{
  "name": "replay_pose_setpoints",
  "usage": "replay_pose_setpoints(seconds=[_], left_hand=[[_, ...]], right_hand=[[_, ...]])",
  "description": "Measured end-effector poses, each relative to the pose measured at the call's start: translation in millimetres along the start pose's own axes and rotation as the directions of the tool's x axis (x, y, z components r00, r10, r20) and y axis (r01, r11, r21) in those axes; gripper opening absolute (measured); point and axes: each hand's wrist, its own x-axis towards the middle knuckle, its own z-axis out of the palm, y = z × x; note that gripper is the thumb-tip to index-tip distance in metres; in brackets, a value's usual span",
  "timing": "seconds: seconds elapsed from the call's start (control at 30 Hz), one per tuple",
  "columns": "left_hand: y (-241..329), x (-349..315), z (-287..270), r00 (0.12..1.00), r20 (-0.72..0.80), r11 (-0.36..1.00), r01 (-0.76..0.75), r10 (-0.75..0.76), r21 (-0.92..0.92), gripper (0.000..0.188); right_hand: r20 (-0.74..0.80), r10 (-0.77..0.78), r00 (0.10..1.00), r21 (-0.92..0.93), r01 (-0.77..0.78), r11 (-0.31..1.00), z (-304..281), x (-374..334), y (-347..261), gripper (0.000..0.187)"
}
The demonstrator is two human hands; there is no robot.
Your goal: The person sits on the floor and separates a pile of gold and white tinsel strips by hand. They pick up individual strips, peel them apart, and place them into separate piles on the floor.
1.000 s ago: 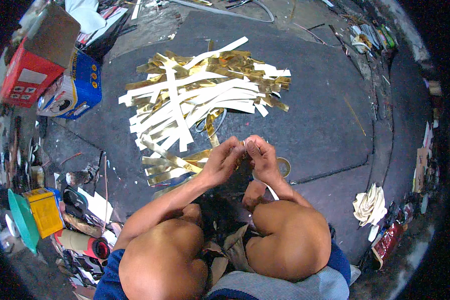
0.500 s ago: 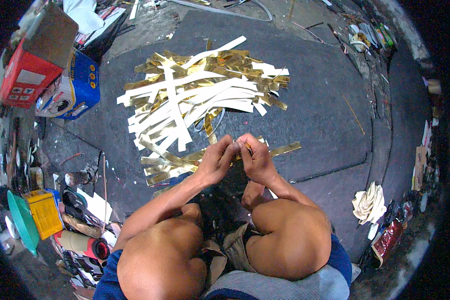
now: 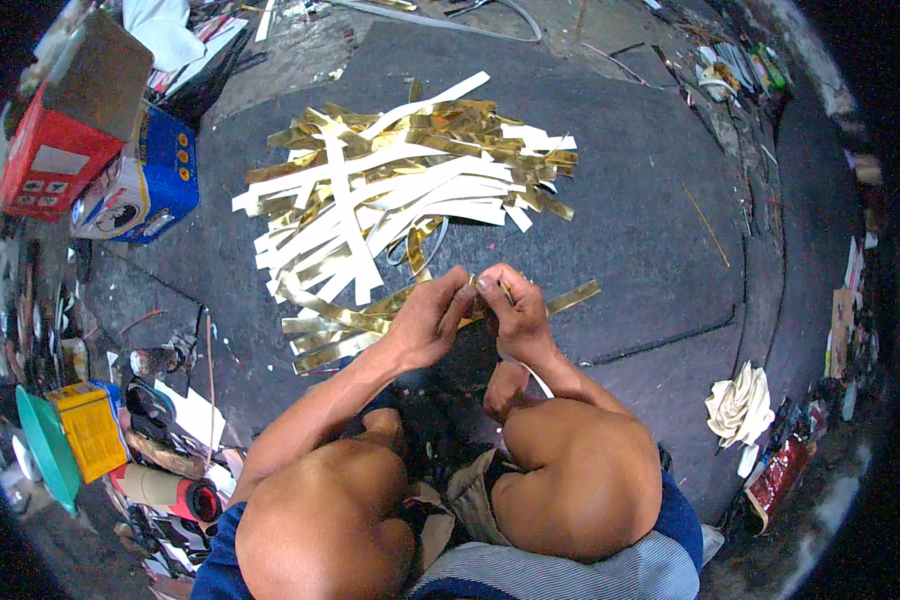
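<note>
Both hands meet in front of my knees, just this side of the strip pile. My left hand (image 3: 430, 315) is closed, thumb and fingers pinched together at the tips. Opposite it, my right hand (image 3: 520, 312) pinches too, with a bit of a narrow gold strip (image 3: 506, 292) showing between its fingers. Most of that strip is hidden by the hands. Beyond them lies a loose heap of shiny gold and white strips (image 3: 430, 180). A few gold strips (image 3: 335, 340) lie beside my left hand, and one gold strip end (image 3: 575, 296) sticks out past my right hand.
Red and blue cartons (image 3: 160, 170) stand at the far left. Nearer on the left are a yellow box (image 3: 85, 430), a green dish-shaped thing (image 3: 48, 450) and clutter. A crumpled cream cloth (image 3: 738, 405) lies on the dark mat (image 3: 650, 200) at right.
My fingertips have drawn slightly apart, the left hand shifting a little left. A thin white curved edge now shows below my right wrist. The strip heap stays as it was.
</note>
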Motion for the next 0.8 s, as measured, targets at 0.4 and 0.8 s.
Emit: replay_pose_setpoints(seconds=[0.4, 0.8], left_hand=[[-65.0, -16.5, 13.5, 1.0, 0.011, 0.967, 0.017, -0.015, -0.256, 0.01], [-42.0, -5.6, 6.1, 0.948, -0.275, 0.983, 0.18, -0.161, 0.044, 0.016]], right_hand=[[0.016, -0.012, 1.0, 0.139, 0.01, 0.99, 1.1, 0.7, 10.9, 0.027], [-0.101, -0.142, 0.985, -0.026, 0.14, 0.99, -7.1, 1.1, 32.8, 0.023]])
